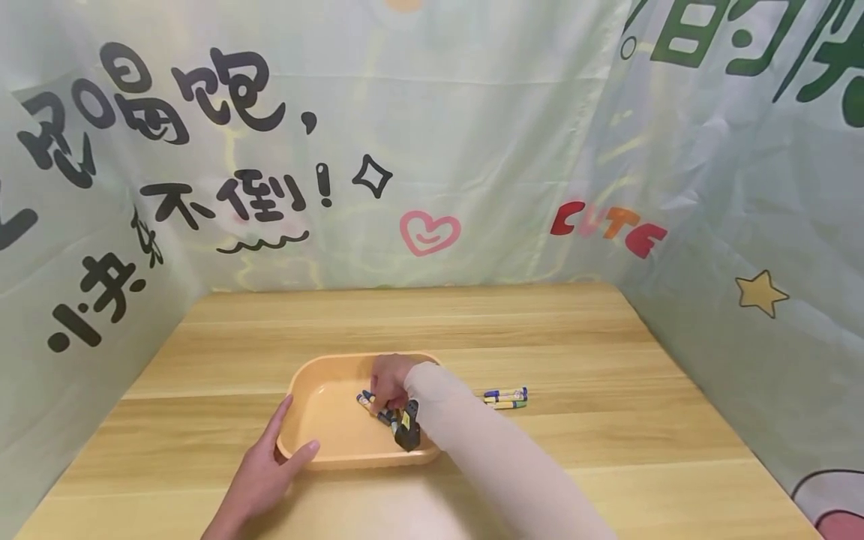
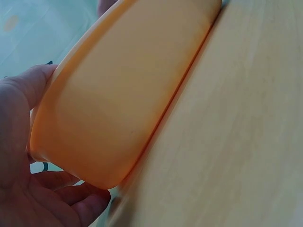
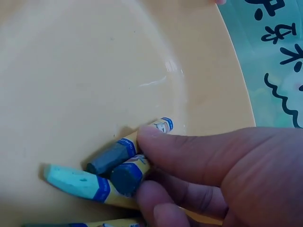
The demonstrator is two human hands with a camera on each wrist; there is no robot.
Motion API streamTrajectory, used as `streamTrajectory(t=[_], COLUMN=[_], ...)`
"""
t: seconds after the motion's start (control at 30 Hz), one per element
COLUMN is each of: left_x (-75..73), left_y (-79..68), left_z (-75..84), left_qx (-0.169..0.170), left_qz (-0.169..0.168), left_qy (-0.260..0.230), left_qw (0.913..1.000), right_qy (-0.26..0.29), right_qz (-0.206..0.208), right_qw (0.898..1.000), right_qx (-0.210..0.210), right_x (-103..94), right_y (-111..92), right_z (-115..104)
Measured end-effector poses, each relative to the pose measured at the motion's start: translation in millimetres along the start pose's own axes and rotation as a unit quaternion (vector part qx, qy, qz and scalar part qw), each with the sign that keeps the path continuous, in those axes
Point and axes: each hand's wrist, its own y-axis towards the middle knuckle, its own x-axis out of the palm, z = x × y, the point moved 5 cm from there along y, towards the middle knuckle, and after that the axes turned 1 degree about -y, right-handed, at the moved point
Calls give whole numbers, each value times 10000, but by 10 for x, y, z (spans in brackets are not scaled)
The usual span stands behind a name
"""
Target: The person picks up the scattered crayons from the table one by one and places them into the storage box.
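Observation:
A shallow orange plastic tray (image 1: pixel 324 429) stands on the wooden table. My left hand (image 1: pixel 262 474) grips its left end, thumb over the near rim; in the left wrist view the other fingers curl round the outside of the tray wall (image 2: pixel 113 90). Inside the tray, on its right side, my right hand (image 1: pixel 388 379) pinches a dark crayon (image 3: pixel 127 176) between thumb and fingers. The thumb also touches a second dark crayon (image 3: pixel 111 157) lying against it. Just beside them lies a mint-green crayon (image 3: pixel 78 184), and another crayon (image 3: pixel 71 225) shows at the bottom edge.
Several crayons (image 1: pixel 506 394), with blue and green ends, lie on the table (image 1: pixel 594 420) right of the tray, partly behind my right sleeve (image 1: pixel 486 450). A small black camera (image 1: pixel 407 429) sits at the right wrist. Printed cloth (image 1: pixel 486 150) hangs round the table's back and sides.

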Motion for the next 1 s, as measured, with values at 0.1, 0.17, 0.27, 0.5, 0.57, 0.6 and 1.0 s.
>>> streamTrajectory(t=[0.1,0.17,0.27,0.5,0.57,0.6,1.0], left_x=[14,22,21,15,7,4,-12], left_y=[1,-3,-15,-43,-44,-44,2], left_z=[-10,-11,-5,-18,-18,-15,2], left_qx=[10,8,19,-30,-17,-18,65], left_qz=[-6,-12,2,65,87,90,56], left_qy=[-32,-68,-41,53,65,55,-23], left_qw=[10000,10000,10000,10000,9999,9999,10000], right_qy=[107,151,181,503,735,866,2512], right_qz=[43,80,198,283,207,151,-169], right_qw=[9999,9998,9996,9973,9953,9939,9611], right_qx=[46,40,-49,-458,-597,-662,-1138], right_x=[9,1,-38,-199,-285,-328,-783], right_y=[-16,-30,-55,-124,-145,-158,-453], right_z=[26,39,51,68,73,79,518])
